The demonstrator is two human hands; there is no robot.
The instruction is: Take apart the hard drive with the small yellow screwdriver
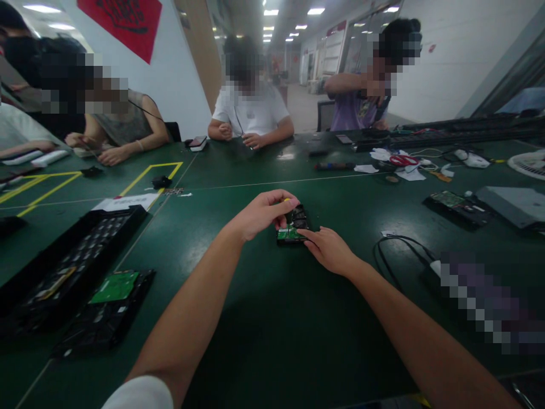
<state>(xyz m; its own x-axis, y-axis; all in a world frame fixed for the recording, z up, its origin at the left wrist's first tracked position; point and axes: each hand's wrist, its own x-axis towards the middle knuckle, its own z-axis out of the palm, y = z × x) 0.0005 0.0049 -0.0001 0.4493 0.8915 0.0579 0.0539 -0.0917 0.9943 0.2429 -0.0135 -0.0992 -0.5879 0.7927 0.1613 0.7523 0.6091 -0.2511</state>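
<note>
A small black device case with a green circuit board (288, 233) lies on the dark green table in front of me. Above it is my left hand (264, 215), fingers closed around a small screwdriver-like tool with a yellow end (287, 200); most of the tool is hidden by the fingers. From the right, my right hand (330, 250) grips the near right corner of the case, index finger on the board and thumb at the edge.
To the left lie a long black casing (80, 250) and a black panel with a green board (114, 287). At right are another opened device (460, 207), a grey box (511, 204), a black cable (381, 267) and a cable pile (404, 162). Several people sit across the table.
</note>
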